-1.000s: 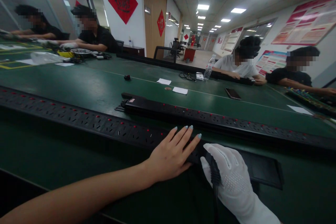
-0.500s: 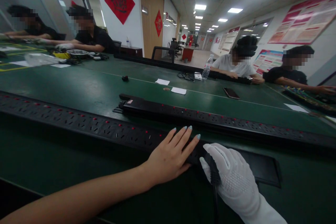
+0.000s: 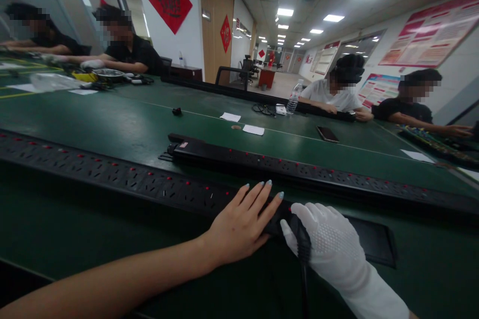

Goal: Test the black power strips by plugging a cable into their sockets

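A long black power strip with red dots and many sockets runs across the table in front of me. My bare left hand lies flat on its right part, fingers stretched. White-gloved, my right hand grips a black plug whose cord hangs down toward me. The plug is against the strip's right end; its prongs are hidden, so I cannot tell how deep it sits. Just behind lies a second black power strip, parallel to the first.
To the right of my glove lies a flat black panel. Farther back on the green table are paper slips, a phone, a water bottle and a coiled cable. Several people sit along the far side.
My right hand has shifted slightly left with the plug, which is tilted a little differently. A red dot now shows beside the plug. My left hand stays on the strip.
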Motion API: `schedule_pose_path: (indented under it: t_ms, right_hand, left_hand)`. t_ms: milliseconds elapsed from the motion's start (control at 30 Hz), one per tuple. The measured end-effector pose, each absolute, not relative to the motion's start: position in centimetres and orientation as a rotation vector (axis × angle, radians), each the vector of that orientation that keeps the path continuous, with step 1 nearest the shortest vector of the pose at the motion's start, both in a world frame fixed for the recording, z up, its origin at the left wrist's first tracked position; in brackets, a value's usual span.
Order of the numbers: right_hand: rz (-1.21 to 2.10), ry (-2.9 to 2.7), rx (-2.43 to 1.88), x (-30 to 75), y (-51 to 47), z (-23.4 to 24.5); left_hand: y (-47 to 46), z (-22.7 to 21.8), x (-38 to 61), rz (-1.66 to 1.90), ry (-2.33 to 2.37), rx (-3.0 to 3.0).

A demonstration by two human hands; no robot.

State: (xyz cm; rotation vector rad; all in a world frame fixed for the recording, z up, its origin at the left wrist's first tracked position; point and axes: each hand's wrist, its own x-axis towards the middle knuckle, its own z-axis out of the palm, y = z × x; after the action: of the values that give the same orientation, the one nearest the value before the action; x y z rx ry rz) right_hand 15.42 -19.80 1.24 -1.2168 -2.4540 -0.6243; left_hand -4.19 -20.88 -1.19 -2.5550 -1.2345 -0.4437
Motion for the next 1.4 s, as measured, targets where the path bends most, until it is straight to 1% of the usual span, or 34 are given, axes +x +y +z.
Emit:
schedule_pose_path:
  t_ms: [100,367,500,767,867,967,1033,1100,1167,1200,1300,1400]
  right_hand:
    - [-0.601,-2.466,-1.187,15.5,-19.6,1.1]
    - [-0.676,-2.493,-1.118,15.9,-19.5,1.6]
    - [-0.684,-2.454,-1.083,17.7,-19.2,1.3]
    - [-0.702,-2.314,-1.018,18.2,-19.9,1.4]
    - [-0.542,-2.233,-1.031,18.3,-20.5,1.2]
    - [-0.194,-1.893,-1.215,18.6,-20.9,1.0]
    - [-0.020,-1.725,-1.295,18.4,-21.0,1.1]
    - [0.029,-1.848,-1.282,17.6,-20.9,1.5]
    - [-0.074,-2.104,-1.242,16.5,-20.8,1.8]
    - [-0.194,-2.184,-1.238,15.9,-20.8,1.9]
    - [-0.580,-2.268,-1.298,14.4,-20.6,2.1]
    - [-0.746,-2.305,-1.371,13.5,-20.8,2.3]
  left_hand:
    - [-20.8,-1.1,-4.3,-0.440,-1.220,-2.545]
    - [-20.6,-1.0,-5.8,-0.399,-1.254,-2.488]
    - [-20.4,-1.1,-5.8,-0.393,-1.319,-2.468]
    - [-21.0,-2.0,-4.9,-0.399,-1.253,-2.368]
    - [-21.3,-2.1,-4.9,-0.401,-1.250,-2.344]
    - [-21.1,-1.8,-5.0,-0.381,-1.247,-2.371]
    - [-20.7,-1.4,-5.1,-0.369,-1.246,-2.408]
    - [-20.4,-1.1,-5.1,-0.363,-1.252,-2.435]
    - [-20.3,-1.0,-5.0,-0.360,-1.270,-2.441]
    - [-20.2,-1.0,-5.0,-0.362,-1.278,-2.439]
    - [-20.3,-1.1,-4.9,-0.376,-1.292,-2.437]
    - [-20.4,-1.3,-4.9,-0.399,-1.298,-2.435]
